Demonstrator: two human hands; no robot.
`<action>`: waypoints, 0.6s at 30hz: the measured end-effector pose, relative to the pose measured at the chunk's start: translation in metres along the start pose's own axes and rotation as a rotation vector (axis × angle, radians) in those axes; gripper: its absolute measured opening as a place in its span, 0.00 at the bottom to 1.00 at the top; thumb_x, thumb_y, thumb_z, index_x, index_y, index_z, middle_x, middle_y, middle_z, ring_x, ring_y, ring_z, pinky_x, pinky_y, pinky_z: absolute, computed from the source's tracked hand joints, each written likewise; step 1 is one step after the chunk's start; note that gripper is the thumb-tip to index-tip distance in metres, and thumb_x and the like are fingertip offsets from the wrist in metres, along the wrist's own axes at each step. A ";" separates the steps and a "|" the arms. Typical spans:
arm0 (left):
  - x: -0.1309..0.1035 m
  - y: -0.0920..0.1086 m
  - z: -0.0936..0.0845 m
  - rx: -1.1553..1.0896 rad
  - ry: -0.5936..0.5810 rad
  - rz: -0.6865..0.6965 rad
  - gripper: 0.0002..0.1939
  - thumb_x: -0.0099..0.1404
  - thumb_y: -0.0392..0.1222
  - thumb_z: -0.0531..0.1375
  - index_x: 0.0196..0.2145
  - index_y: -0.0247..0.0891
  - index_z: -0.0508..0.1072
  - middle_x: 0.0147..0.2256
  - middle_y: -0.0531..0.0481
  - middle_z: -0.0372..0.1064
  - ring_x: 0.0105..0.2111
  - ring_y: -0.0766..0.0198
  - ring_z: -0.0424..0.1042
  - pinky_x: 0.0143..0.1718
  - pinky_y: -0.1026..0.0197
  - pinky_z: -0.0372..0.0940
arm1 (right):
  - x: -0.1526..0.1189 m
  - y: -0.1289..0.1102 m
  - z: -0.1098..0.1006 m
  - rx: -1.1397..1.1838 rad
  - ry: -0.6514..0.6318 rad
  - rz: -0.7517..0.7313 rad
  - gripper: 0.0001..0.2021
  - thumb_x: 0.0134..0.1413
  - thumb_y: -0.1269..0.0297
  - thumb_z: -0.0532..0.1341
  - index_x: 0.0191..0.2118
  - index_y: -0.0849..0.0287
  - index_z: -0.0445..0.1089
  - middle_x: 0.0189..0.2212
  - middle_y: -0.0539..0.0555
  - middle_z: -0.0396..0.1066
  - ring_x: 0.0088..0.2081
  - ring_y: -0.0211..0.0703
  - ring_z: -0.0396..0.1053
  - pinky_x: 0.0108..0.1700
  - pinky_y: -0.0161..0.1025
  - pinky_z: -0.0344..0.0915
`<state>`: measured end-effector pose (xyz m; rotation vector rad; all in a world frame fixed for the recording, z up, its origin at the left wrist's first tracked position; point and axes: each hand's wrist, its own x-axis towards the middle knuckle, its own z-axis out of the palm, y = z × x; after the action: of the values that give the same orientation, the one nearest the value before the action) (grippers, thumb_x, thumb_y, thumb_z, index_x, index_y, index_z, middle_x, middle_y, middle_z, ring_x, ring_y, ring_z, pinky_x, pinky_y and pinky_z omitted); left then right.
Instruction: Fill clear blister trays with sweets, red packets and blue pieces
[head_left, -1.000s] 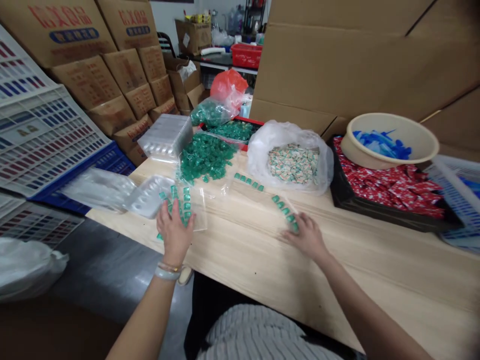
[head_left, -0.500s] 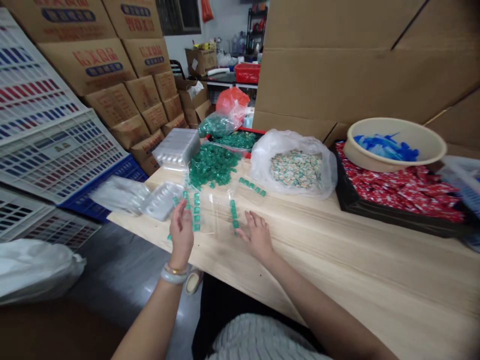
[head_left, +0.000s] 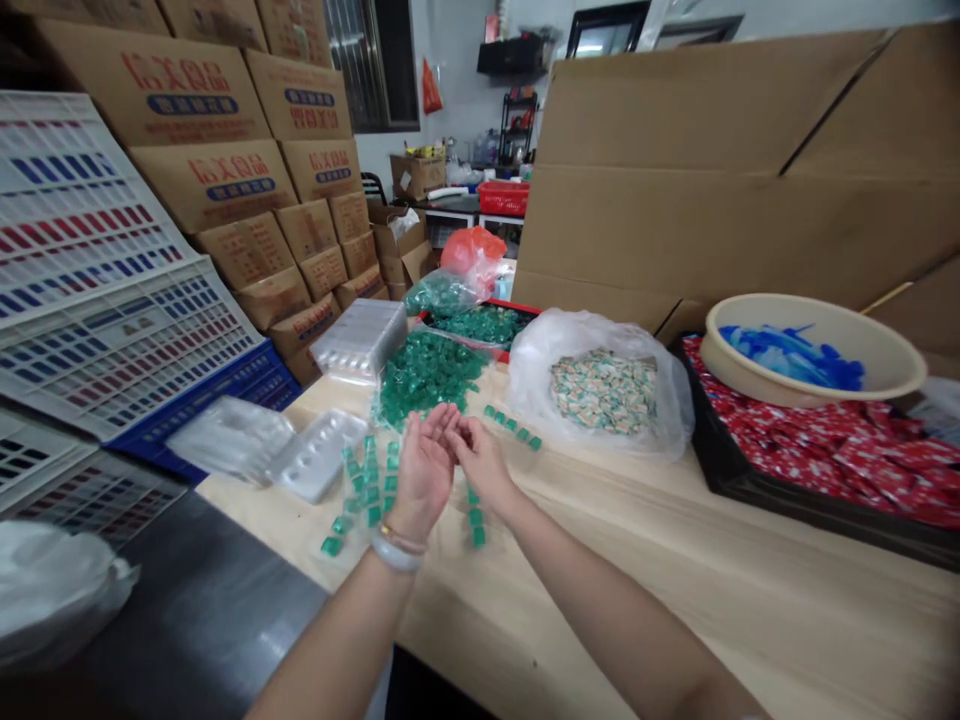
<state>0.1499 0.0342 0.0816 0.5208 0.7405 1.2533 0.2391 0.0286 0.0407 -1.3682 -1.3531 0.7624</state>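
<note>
Small, shiny green squares (head_left: 373,516) lie in rows (some rows slant a bit) on the wooden table (head_left: 600,560). A big, messy green pile (head_left: 426,372) sits farther back.

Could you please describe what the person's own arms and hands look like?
The left hand and right hand are ungloved, and no sleeves show on the forearms. The left wears a smooth, rounded, pale bangle and, nearer the palm, a thin gold-coloured bracelet. The right shows no jewellery at the wrist.
</note>
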 end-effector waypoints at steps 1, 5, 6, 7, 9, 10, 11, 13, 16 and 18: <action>0.005 -0.006 0.012 0.010 0.027 0.038 0.25 0.64 0.53 0.43 0.44 0.31 0.67 0.52 0.38 0.61 0.53 0.60 0.61 0.54 0.58 0.57 | 0.013 0.001 0.003 0.035 0.050 0.037 0.10 0.52 0.59 0.52 0.32 0.60 0.64 0.27 0.50 0.68 0.29 0.37 0.65 0.33 0.35 0.62; 0.039 -0.023 0.048 -0.014 0.053 0.103 0.20 0.65 0.46 0.45 0.51 0.33 0.62 0.57 0.42 0.54 0.55 0.65 0.57 0.57 0.63 0.52 | 0.062 0.010 -0.003 -0.048 0.205 0.080 0.14 0.54 0.57 0.48 0.23 0.59 0.60 0.20 0.48 0.63 0.24 0.36 0.61 0.28 0.32 0.57; 0.050 -0.025 0.054 -0.011 0.031 0.105 0.20 0.65 0.44 0.46 0.52 0.34 0.61 0.58 0.43 0.53 0.56 0.66 0.56 0.58 0.63 0.51 | 0.075 0.013 -0.008 -0.119 0.212 0.062 0.15 0.55 0.58 0.48 0.22 0.59 0.59 0.19 0.48 0.62 0.23 0.36 0.60 0.27 0.32 0.55; 0.063 -0.026 0.059 0.003 -0.001 0.110 0.20 0.65 0.43 0.47 0.52 0.35 0.61 0.58 0.43 0.52 0.56 0.66 0.55 0.58 0.63 0.51 | 0.088 0.015 -0.014 -0.211 0.211 0.037 0.15 0.55 0.58 0.47 0.22 0.58 0.59 0.18 0.48 0.61 0.23 0.36 0.59 0.27 0.32 0.54; 0.092 -0.024 0.065 0.079 -0.087 0.135 0.20 0.64 0.44 0.48 0.52 0.36 0.61 0.59 0.45 0.50 0.57 0.65 0.53 0.58 0.61 0.51 | 0.116 0.017 -0.027 -0.423 0.201 -0.018 0.15 0.56 0.59 0.46 0.22 0.58 0.60 0.19 0.49 0.62 0.24 0.36 0.59 0.28 0.33 0.54; 0.109 -0.020 0.066 0.152 -0.134 0.161 0.21 0.64 0.45 0.49 0.53 0.37 0.61 0.59 0.46 0.51 0.57 0.65 0.53 0.58 0.61 0.50 | 0.132 0.017 -0.034 -0.520 0.196 -0.044 0.15 0.57 0.60 0.46 0.23 0.59 0.61 0.20 0.50 0.63 0.25 0.37 0.60 0.29 0.33 0.54; 0.126 -0.015 0.065 0.265 -0.176 0.195 0.21 0.63 0.46 0.50 0.53 0.37 0.61 0.58 0.46 0.52 0.57 0.64 0.53 0.58 0.60 0.50 | 0.149 0.017 -0.042 -0.603 0.195 -0.064 0.15 0.57 0.60 0.46 0.25 0.59 0.62 0.22 0.51 0.64 0.26 0.38 0.61 0.30 0.34 0.54; 0.160 -0.001 0.056 0.644 -0.211 0.286 0.23 0.62 0.48 0.51 0.53 0.36 0.61 0.58 0.44 0.53 0.58 0.61 0.53 0.58 0.58 0.49 | 0.187 0.016 -0.059 -0.713 0.206 -0.094 0.13 0.57 0.64 0.46 0.30 0.61 0.64 0.26 0.54 0.66 0.30 0.40 0.63 0.33 0.35 0.56; 0.194 0.017 0.028 1.458 -0.179 0.290 0.25 0.58 0.47 0.55 0.52 0.34 0.63 0.58 0.39 0.51 0.59 0.50 0.47 0.58 0.49 0.45 | 0.243 0.016 -0.088 -0.814 0.252 -0.096 0.13 0.52 0.73 0.49 0.44 0.63 0.62 0.41 0.61 0.65 0.37 0.42 0.65 0.37 0.36 0.57; 0.197 0.022 0.006 1.912 -0.212 0.185 0.26 0.54 0.46 0.59 0.50 0.34 0.65 0.58 0.37 0.49 0.59 0.42 0.43 0.55 0.44 0.47 | 0.271 0.021 -0.105 -0.882 0.237 -0.046 0.19 0.49 0.74 0.52 0.50 0.62 0.59 0.48 0.63 0.60 0.40 0.45 0.65 0.38 0.38 0.58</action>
<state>0.1670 0.2304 0.0594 2.2179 1.5864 0.2362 0.3894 0.2693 0.1084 -2.0065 -1.5852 -0.0839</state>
